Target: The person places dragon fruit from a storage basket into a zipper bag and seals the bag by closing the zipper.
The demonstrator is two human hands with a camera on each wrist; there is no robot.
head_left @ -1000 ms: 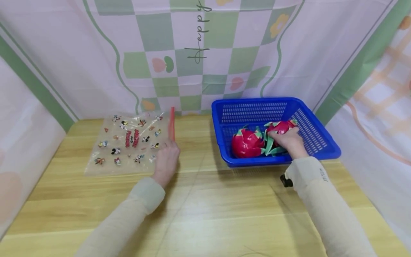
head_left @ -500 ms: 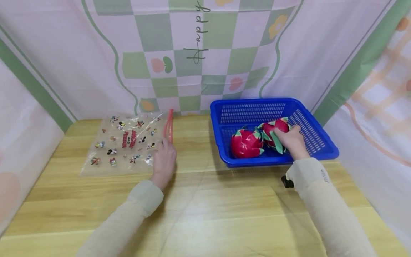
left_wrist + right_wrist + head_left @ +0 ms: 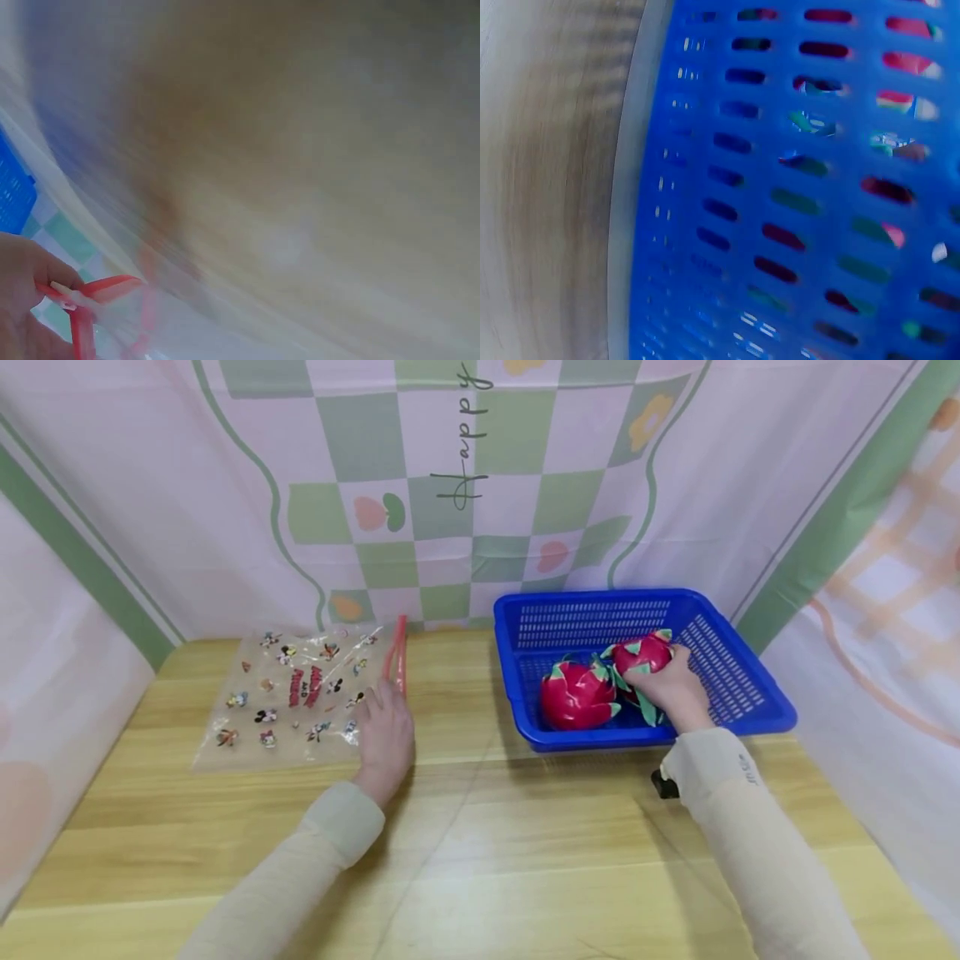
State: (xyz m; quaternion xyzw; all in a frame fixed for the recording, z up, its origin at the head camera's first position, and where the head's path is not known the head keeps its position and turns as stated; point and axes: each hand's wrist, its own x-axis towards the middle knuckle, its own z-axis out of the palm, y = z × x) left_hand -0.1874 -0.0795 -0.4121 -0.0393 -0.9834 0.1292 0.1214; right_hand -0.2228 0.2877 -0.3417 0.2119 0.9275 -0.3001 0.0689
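A clear zip bag [image 3: 277, 693] printed with cartoon figures lies flat on the left of the table. My left hand [image 3: 385, 735] pinches its red zip edge [image 3: 401, 656]; in the left wrist view the fingers [image 3: 56, 271] grip that red strip [image 3: 83, 337]. Two red dragon fruits with green-tipped scales lie in the blue basket [image 3: 607, 743]. My right hand [image 3: 678, 693] holds the right-hand dragon fruit [image 3: 647, 652], fingers partly hidden behind it. Against its left side sits the other dragon fruit [image 3: 577, 696]. The basket's slotted wall [image 3: 780, 105] fills most of the right wrist view.
The wooden table [image 3: 450, 860] runs under everything. A patterned cloth [image 3: 442, 552] stands as a wall behind, with more cloth at both sides. A small black object [image 3: 664, 785] shows under the right sleeve.
My right hand has turned the right-hand dragon fruit and shifted it slightly left against the other. At the bag's mouth, the two red strips have parted a little as my left hand moved slightly.
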